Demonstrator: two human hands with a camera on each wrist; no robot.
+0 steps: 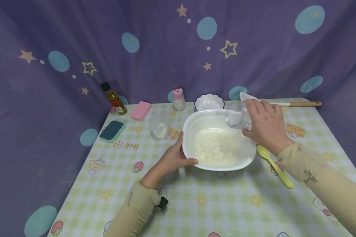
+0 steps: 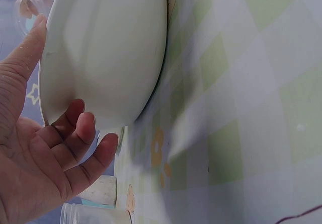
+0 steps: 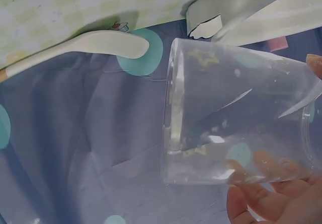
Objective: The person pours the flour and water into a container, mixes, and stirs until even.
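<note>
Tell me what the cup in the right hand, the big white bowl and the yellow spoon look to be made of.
Cup: clear, thin-walled, likely plastic; the backdrop shows straight through it in the right wrist view.
Bowl: opaque white, smooth and slightly glossy, probably plastic, though ceramic cannot be ruled out.
Spoon: pale yellow, matte, one moulded piece, so plastic or silicone.

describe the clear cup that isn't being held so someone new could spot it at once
On the checked tablecloth, find the big white bowl in the middle. Just to its left stands a short clear cup, upright and untouched. The other clear cup is tipped over the bowl in the right hand.
</note>
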